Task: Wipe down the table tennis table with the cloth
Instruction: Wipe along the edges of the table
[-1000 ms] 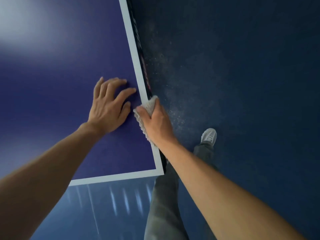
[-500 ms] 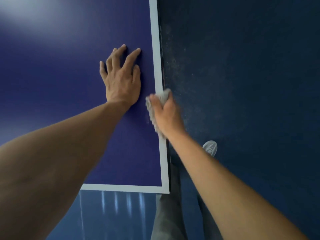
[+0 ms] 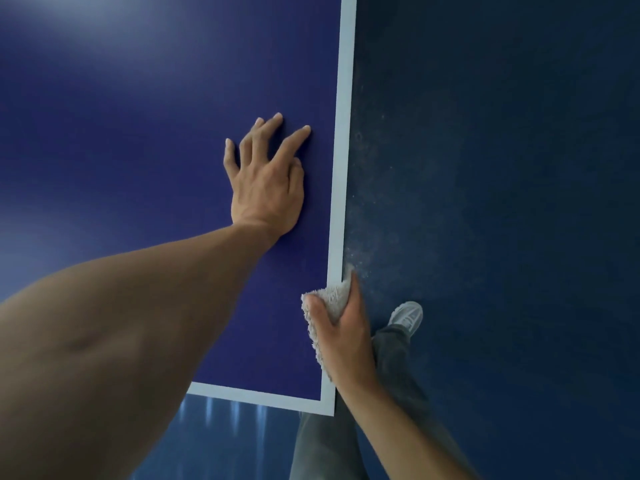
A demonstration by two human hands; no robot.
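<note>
The right hand (image 3: 346,327) grips the bunched cloth (image 3: 329,299) on the near right edge of the table tennis table (image 3: 138,133), by its corner. The left hand (image 3: 266,185) lies spread flat farther in. The cloth, possibly half overhanging, could slip off the edge.

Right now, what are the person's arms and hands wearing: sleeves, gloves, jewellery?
Nothing worn shows. The left hand and right hand are bare: no gloves, rings or watch. Both forearms are bare up to the frame edge, no sleeve in view.
</note>
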